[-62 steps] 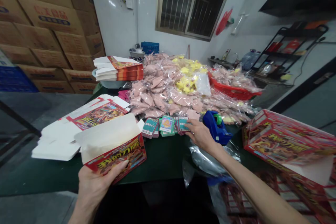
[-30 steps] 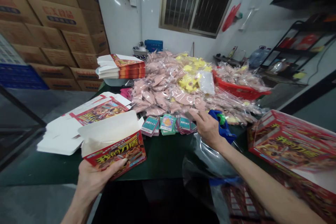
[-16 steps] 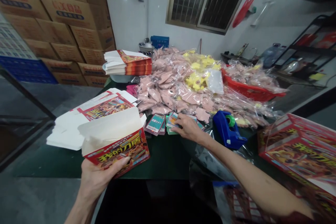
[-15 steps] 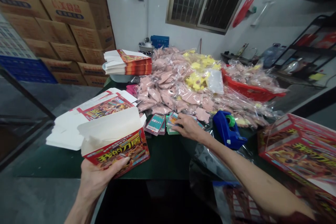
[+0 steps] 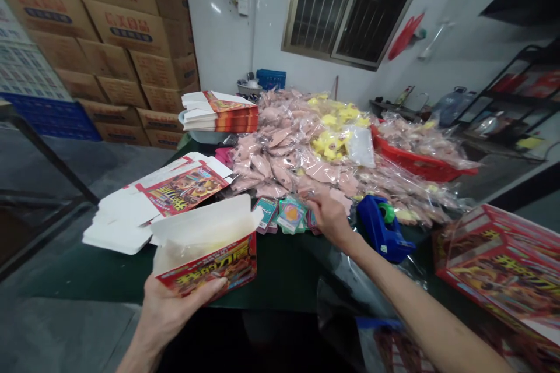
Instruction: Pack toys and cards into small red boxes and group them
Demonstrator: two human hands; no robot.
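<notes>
My left hand [image 5: 184,303] grips an open red printed box [image 5: 219,268] at its near side, thumb on the front. The box's white flap stands up and clear plastic shows inside. My right hand [image 5: 332,218] is at the front edge of a heap of pink, clear-wrapped pieces [image 5: 284,151], just right of small stacks of cards [image 5: 291,214]. Its fingers are bent forward, but their tips blur into the pink packets, so what they touch is unclear. Another card stack [image 5: 265,213] lies behind the held box's right end.
Flat unfolded boxes [image 5: 126,215] lie on the left, with more stacked [image 5: 223,116] behind. Yellow packets [image 5: 330,143] sit in the heap. A blue tape dispenser [image 5: 385,233], a red basket [image 5: 406,157] and finished-looking red boxes [image 5: 503,268] are on the right.
My right hand has moved right, off the middle card stack, uncovering its top card. The left hand and box appear slightly lower and to the right as the view has shifted.
</notes>
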